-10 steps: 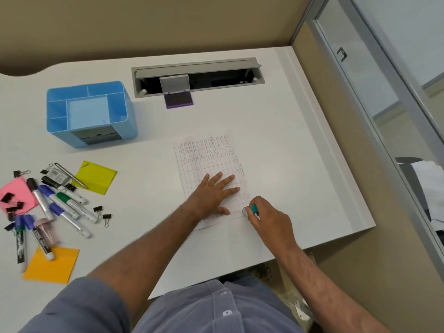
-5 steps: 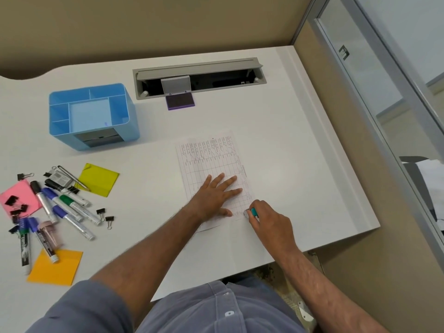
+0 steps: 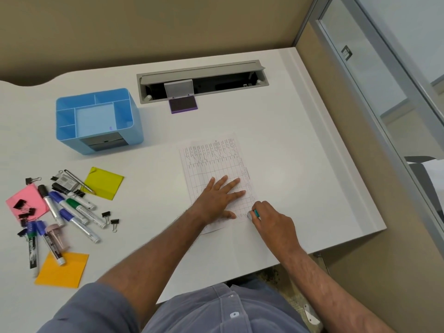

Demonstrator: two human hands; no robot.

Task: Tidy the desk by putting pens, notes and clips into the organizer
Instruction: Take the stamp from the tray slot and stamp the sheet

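Note:
A blue organizer (image 3: 134,131) with several empty compartments stands at the back left of the white desk. My left hand (image 3: 217,200) lies flat with spread fingers on a printed sheet of paper (image 3: 213,155). My right hand (image 3: 272,223) is closed around a small teal and white object (image 3: 254,214), pressed at the sheet's lower right corner. At the left lie several markers (image 3: 72,210), pink (image 3: 28,195), yellow (image 3: 104,182) and orange (image 3: 62,270) sticky notes, and black binder clips (image 3: 111,218).
An open grey cable tray (image 3: 201,79) is set into the desk at the back, with a purple ink pad (image 3: 183,104) at its front. The desk's right edge (image 3: 360,188) meets a beige partition and a glass panel. A beige wall runs behind.
Both hands stay in place on the sheet. The view has shifted slightly, so everything sits a little lower and to the right in the frame.

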